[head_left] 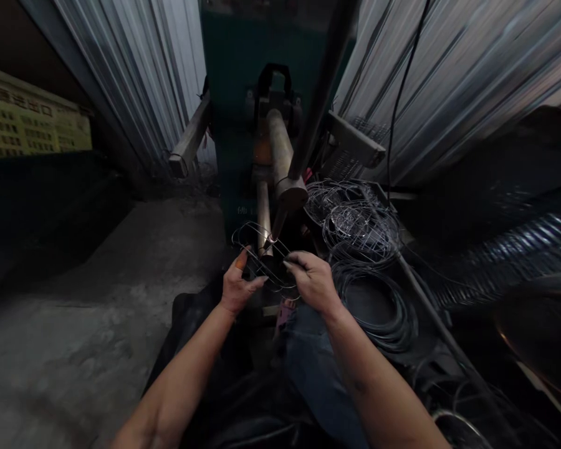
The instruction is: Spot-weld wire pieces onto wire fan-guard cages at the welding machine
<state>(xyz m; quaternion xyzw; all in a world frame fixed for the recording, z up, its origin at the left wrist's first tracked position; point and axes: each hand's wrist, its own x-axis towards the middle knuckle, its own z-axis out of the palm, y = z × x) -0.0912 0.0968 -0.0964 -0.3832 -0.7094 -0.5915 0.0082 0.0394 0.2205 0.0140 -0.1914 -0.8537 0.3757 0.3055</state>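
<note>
A thin wire frame (255, 240) of curved loops rests under the tip of a green welding machine's (243, 75) copper electrode arm (280, 156). A small bright glow shows where the electrode tip (273, 238) meets the wire. My left hand (237, 285) pinches the frame's near left side. On the frame's right side, my right hand (312, 279) has its fingers curled around the wire. Both hands sit just below the electrode, above my lap.
Round wire baskets (361, 227) and coils of dark wire (378, 308) are piled to the right. Corrugated metal sheets (458, 68) form the walls. A ribbed flexible duct (509, 255) lies far right. Bare concrete floor (98, 299) spreads left.
</note>
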